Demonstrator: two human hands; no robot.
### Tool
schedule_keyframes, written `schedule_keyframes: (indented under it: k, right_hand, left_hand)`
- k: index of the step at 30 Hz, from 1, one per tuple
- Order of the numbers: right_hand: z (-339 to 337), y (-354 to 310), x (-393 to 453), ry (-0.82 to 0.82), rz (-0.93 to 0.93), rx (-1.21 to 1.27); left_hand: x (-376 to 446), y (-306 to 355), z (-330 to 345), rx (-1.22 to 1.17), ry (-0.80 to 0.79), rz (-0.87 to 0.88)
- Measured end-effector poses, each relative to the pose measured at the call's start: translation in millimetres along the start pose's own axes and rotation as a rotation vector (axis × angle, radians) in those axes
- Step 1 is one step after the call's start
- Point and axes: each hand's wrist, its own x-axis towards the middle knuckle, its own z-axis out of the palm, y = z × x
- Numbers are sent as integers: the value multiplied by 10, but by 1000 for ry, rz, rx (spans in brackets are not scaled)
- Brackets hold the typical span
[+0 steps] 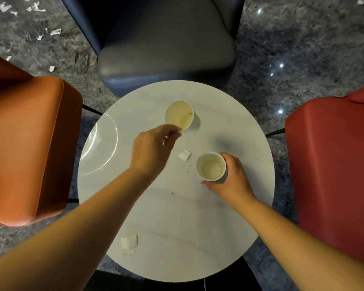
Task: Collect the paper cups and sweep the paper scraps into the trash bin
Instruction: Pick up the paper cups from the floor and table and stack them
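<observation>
Two white paper cups stand on a round white table (177, 206). The far cup (180, 115) is tilted, and my left hand (151, 150) pinches its near rim with the fingertips. My right hand (231, 177) wraps its fingers and thumb round the near cup (211, 166), which stands upright on the right side. A small paper scrap (184, 154) lies between the two hands. A bunch of paper scraps (129, 244) lies near the table's front left edge. No trash bin is in view.
An orange armchair (27, 143) stands at the left, a dark blue armchair (166, 38) at the back and a red armchair (334, 164) at the right. Several paper scraps (36, 7) lie on the marble floor at the far left.
</observation>
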Motion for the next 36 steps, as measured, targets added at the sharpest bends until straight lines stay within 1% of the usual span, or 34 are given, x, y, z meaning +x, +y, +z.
schedule_keyframes:
  k: [2, 4, 6, 8, 10, 11, 13, 14, 15, 16, 18, 20, 22, 24, 27, 30, 33, 36]
  right_hand:
    - [7, -1, 17, -27, 12, -13]
    - [18, -18, 35, -40, 25, -48]
    - [29, -38, 53, -32, 28, -86]
    - [46, -29, 68, -32, 17, -98]
    - [71, -15, 87, -37, 12, -89]
    - [83, -13, 101, -36, 1, -85]
    - [100, -21, 119, -49, -18, -100]
    - [113, -35, 121, -60, -7, -107]
    - [111, -45, 106, -62, 18, -98]
    - [95, -44, 82, -55, 45, -70]
    - [82, -40, 39, -55, 52, -16]
    - [77, -63, 16, -63, 37, -2]
    - [93, -106, 22, -67, 28, -17]
    - [123, -124, 34, -72, 13, -23]
    - [164, -136, 51, -76, -12, -7]
    - [210, -151, 73, -86, -17, -3]
    - [248, -168, 80, -91, -16, 15]
    - [272, -194, 66, -96, -15, 17]
  left_hand:
    - [-230, 173, -78, -69, 41, 95]
    - [-412, 290, -105, -103, 2, 164]
    - [-525, 342, -83, -63, -56, 251]
    - [-567, 357, -38, 30, -107, 338]
    - [-576, 343, 16, 97, -181, 373]
    - [-571, 337, 45, 119, -252, 348]
    - [-566, 302, 99, 131, -392, 243]
    - [-582, 261, 105, 107, -413, 188]
    - [-609, 224, 99, 48, -388, 127]
    - [-631, 190, 80, -19, -328, 46]
    - [-680, 35, 24, -88, -169, -148]
    - [-699, -196, -9, -57, -77, -311]
    - [-651, -454, 2, -2, -65, -416]
    - [-561, -660, 68, 27, -97, -468]
    - [-429, -874, 224, 108, -144, -479]
    - [-372, -1011, 322, 174, -147, -523]
    - [-372, -1095, 369, 122, -126, -584]
    - [-386, -1120, 350, 81, -134, -588]
